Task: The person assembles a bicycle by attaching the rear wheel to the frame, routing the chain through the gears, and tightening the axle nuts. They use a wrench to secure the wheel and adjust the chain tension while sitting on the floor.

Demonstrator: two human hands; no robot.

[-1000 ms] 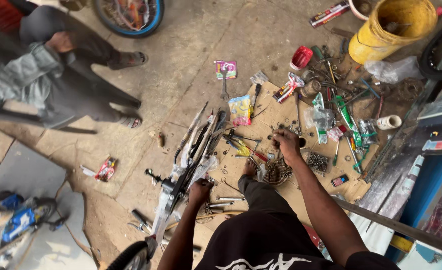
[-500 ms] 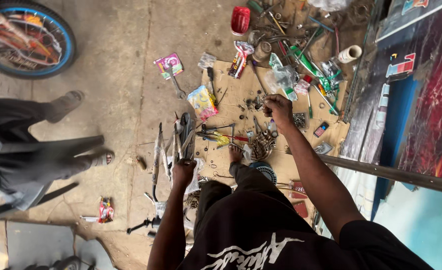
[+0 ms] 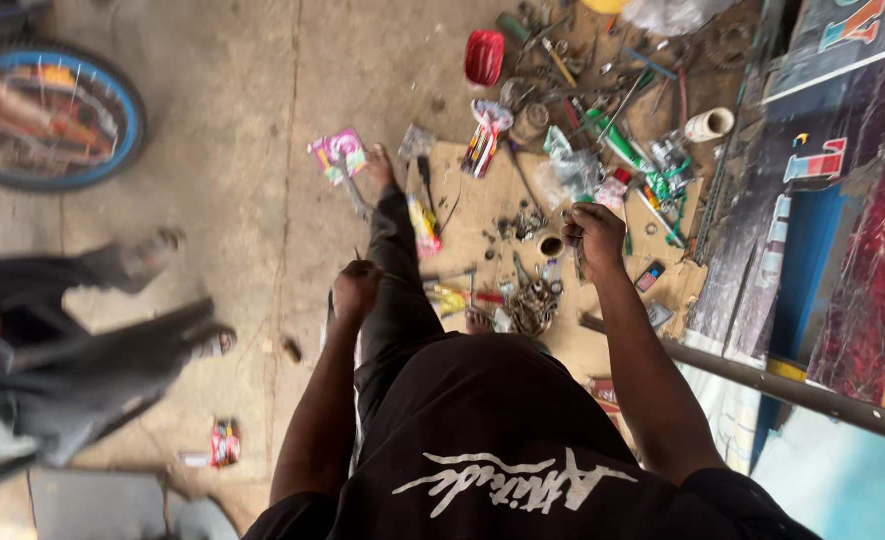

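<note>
A red plastic tub lies far beyond the right fingers, its contents not visible from here. Much nearer, just ahead of those fingers, a small dark ring-shaped cup sits on a tan cardboard sheet among loose nuts and bolts; what is inside it cannot be made out. Just below and to the left of the right fingers lies a tangle of metal parts. Beyond them spread green-handled tools, a roll of white tape and crumpled clear plastic. Colourful wrappers lie ahead of the left fingers, past the person's own dark-trousered leg, which stretches between the two hands. Far off to the left of the left fingers stand a blue-rimmed bicycle wheel and another person's legs.

The right hand is curled, fingers pinched narrow around a small thin metal piece held over the cardboard. The left hand is closed in a fist around a slim dark rod, which pokes out from under the knuckles beside the leg.
</note>
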